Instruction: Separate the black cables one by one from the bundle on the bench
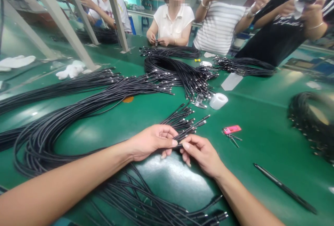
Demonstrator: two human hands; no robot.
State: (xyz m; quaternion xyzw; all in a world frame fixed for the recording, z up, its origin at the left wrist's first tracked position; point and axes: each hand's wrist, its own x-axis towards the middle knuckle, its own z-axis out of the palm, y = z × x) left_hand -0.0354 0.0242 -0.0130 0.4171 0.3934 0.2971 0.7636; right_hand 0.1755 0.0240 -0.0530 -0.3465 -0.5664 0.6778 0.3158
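My left hand (156,140) pinches a black cable (179,146) between thumb and fingers over the green table. My right hand (200,151) grips the same cable close by, thumb against forefinger, so the connector end is mostly hidden. Just beyond my fingers lies a bunch of black cables with metal-tipped plugs (191,126). Under and in front of my left forearm, more black cables (146,194) spread, their plug ends pointing right. A thick bundle of long cables (60,114) curves across the table at the left.
Further cable bundles (177,69) lie toward the back. A white tape roll (218,101), a pink tool (232,129) and a black pen (284,187) rest rightward. White gloves (71,70) lie near metal posts (60,21). A coiled bundle (308,121) sits far right. Several people are across the table.
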